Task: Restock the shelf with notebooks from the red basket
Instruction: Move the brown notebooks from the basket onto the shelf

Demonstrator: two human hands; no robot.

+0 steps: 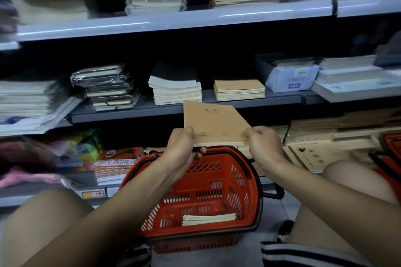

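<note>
A small stack of brown-covered notebooks (213,121) is held level above the red basket (201,193), just below the middle shelf's front edge (130,112). My left hand (182,147) grips its near left corner and my right hand (263,140) grips its near right corner. On the basket's floor lies another thin pile of notebooks (209,219), pages facing me. A matching brown stack (238,89) sits on the middle shelf straight ahead.
Cream notebook piles (176,89) and wrapped dark ones (108,86) fill the middle shelf; a blue-white box (290,78) stands to the right. Brown stacks (314,132) line the lowest shelf. My knees flank the basket, and a second red basket (390,147) shows at right.
</note>
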